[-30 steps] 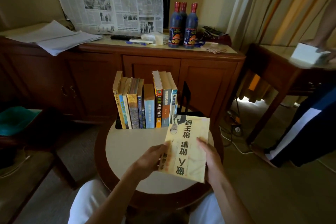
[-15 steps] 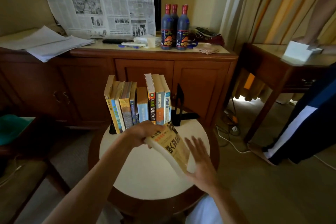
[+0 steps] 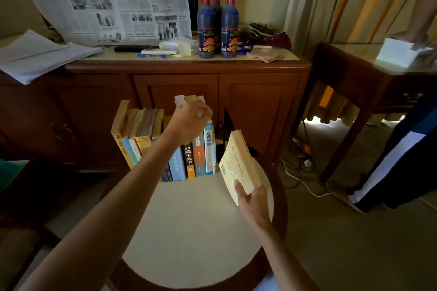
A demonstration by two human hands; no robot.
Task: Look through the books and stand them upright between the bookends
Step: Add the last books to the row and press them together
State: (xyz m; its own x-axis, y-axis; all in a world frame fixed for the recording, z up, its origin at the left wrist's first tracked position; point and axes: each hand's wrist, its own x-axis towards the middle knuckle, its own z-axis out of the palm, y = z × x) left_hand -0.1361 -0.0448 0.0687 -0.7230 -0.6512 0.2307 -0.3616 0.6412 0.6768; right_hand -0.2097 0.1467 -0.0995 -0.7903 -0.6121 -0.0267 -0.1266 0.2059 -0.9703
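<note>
So on my feed the right hand (image 3: 254,201) has its thumb and fingers clamped round the bottom corner of a yellow paperback (image 3: 238,165), holding it tilted above the round bench (image 3: 189,231), just to the right of the row of books (image 3: 165,144). The paperback isn't touching the row; there's a gap with the black bookend (image 3: 228,130) showing behind it. The left hand (image 3: 191,120) is reaching over the upright row, fingers curled loosely on top of the taller books near the right end. I can't tell if it's actually gripping one or just resting there. The row itself stands upright at the back of the bench, spines facing me. Behind that there's a wooden cabinet (image 3: 236,101) with three dark bottles (image 3: 216,23) and a newspaper (image 3: 106,0) hanging above.
</note>
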